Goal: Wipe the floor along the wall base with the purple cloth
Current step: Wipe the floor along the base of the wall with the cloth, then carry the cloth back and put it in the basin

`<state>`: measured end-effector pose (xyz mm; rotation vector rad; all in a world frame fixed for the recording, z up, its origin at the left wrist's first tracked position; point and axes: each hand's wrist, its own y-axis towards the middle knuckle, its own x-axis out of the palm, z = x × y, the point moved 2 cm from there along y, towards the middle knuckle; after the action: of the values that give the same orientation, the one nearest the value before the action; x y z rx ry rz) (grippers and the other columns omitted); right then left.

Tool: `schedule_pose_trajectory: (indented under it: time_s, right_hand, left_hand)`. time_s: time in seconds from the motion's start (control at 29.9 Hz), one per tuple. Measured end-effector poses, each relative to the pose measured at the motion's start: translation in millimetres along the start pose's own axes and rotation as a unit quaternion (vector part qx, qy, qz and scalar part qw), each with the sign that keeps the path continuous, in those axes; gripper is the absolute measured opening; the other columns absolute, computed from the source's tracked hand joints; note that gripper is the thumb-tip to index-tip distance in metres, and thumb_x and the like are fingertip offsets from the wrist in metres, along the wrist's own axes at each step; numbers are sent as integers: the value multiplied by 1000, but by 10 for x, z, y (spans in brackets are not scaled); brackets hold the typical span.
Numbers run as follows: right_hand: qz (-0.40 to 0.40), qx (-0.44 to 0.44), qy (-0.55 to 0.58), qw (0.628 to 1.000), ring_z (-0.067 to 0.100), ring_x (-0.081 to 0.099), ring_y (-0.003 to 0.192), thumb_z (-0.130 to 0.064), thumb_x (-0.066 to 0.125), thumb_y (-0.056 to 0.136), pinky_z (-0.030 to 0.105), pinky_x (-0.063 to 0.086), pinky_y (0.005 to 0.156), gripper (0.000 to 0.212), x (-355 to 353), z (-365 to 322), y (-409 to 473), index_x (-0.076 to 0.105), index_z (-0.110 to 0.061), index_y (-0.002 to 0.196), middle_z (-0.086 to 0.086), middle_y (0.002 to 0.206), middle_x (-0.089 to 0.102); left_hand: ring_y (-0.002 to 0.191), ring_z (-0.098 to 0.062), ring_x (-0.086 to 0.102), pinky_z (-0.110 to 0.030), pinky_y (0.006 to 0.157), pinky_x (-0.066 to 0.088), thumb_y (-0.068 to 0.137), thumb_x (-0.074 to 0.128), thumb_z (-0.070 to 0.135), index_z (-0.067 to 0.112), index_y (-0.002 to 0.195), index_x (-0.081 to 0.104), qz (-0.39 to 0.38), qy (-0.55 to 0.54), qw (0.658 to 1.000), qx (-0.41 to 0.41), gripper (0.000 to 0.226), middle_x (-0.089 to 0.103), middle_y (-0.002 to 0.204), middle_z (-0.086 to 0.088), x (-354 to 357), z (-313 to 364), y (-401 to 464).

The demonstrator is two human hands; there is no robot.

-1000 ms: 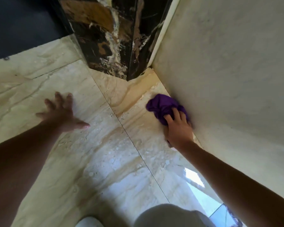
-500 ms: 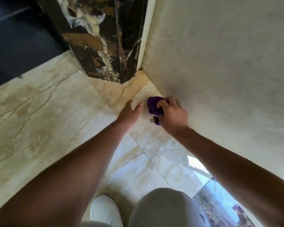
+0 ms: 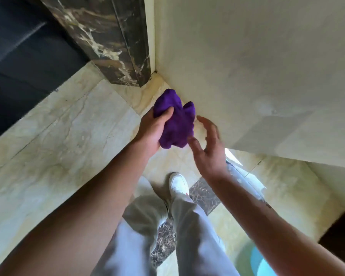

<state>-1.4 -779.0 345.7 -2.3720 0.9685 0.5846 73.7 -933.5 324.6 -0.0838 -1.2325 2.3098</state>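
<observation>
Purple cloth [image 3: 174, 120] passed from right hand [image 3: 208, 150] to left hand [image 3: 153, 130].

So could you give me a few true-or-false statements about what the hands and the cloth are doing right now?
1. The purple cloth is bunched in the left hand. True.
2. The right hand grips the cloth tightly. False: its fingers are spread open beside the cloth.
3. The cloth lies flat on the floor. False: it is crumpled and held up in the hand.
4. A dark marble column stands next to the pale wall. True.
5. The person is barefoot. False: a white shoe shows below the hands.
</observation>
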Motion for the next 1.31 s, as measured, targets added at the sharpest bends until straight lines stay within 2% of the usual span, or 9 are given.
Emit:
schedule_pose_trajectory:
  time_s: [0.07, 0.13, 0.27, 0.5, 0.74, 0.9, 1.04, 1.14, 1.31]
  right_hand:
    - [4, 230, 136, 964, 24, 59, 123, -41, 60, 96, 42, 49, 103, 28, -214, -161, -172, 61, -25, 119, -5, 117, 64]
    - [-41, 355, 262, 897, 29, 57, 126, -54, 50, 98, 53, 47, 106, 39, -451, -361, -313, 60, -26, 123, 0, 125, 63]
    - [-120, 312, 495, 802, 32, 60, 127, -75, 41, 89, 61, 49, 102, 71, -667, -692, -407, 60, -25, 136, 7, 139, 63]
    - [30, 227, 529, 817, 41, 63, 121, -16, 71, 91, 53, 49, 107, 38, -1159, -1256, -1013, 64, 3, 123, 24, 123, 69]
    - [249, 198, 574, 755, 28, 67, 100, -24, 75, 90, 44, 54, 94, 30, -1793, -1184, -1895, 67, -6, 112, 15, 108, 72]
    - [335, 179, 585, 717, 29, 63, 108, -21, 66, 96, 52, 43, 110, 31, -2354, -792, -2661, 65, -1, 121, 24, 125, 67]
    - [324, 145, 534, 768, 28, 66, 113, -31, 74, 89, 52, 47, 109, 33, -2775, -480, -3291, 69, -13, 117, 19, 121, 71]
    - [291, 138, 437, 840, 23, 68, 115, -16, 81, 82, 37, 55, 99, 44, -2974, -196, -3802, 65, -16, 123, 9, 121, 73]
    - [416, 153, 471, 763, 19, 70, 106, -10, 74, 88, 32, 56, 94, 28, -3322, 623, -4775, 70, -10, 116, 7, 113, 76]
  left_hand:
    - [107, -30, 71, -46, 84, 58, 89, 72, 29, 18, 123, 66, -3, -1, 1000, 20, 36, 74, 117, -8, 92, 201, -344]
    - [109, -24, 71, -44, 93, 57, 90, 72, 30, 17, 126, 65, -36, -9, 999, 34, 39, 73, 119, -6, 222, 430, -718]
    - [114, -23, 69, -41, 99, 52, 92, 67, 36, 15, 127, 64, -104, 13, 993, 59, 41, 72, 123, -8, 310, 733, -1194]
    - [121, -31, 64, -43, 106, 48, 96, 62, 19, 9, 126, 64, -242, 115, 960, 84, 32, 68, 127, -17, 417, 999, -2083]
    - [108, -23, 68, -48, 96, 52, 97, 60, 22, 23, 121, 66, -221, 96, 970, 28, 25, 73, 119, -4, 897, 589, -2740]
    - [112, -22, 64, -56, 91, 51, 99, 57, 24, 25, 126, 62, -282, 157, 946, -10, 28, 68, 126, -2, 1530, 78, -3230]
    - [116, -25, 66, -69, 84, 52, 101, 50, 37, 31, 137, 53, -358, 191, 911, -78, 37, 66, 133, 2, 1973, -467, -3602]
    - [104, -14, 72, -49, 74, 61, 101, 48, 42, 33, 123, 60, -372, 234, 898, -29, 27, 73, 119, 7, 2283, -907, -3847]
    - [111, -12, 68, -43, 91, 57, 96, 56, 47, 36, 104, 71, -361, 341, 866, 60, 20, 74, 117, 9, 2797, -1885, -4372]
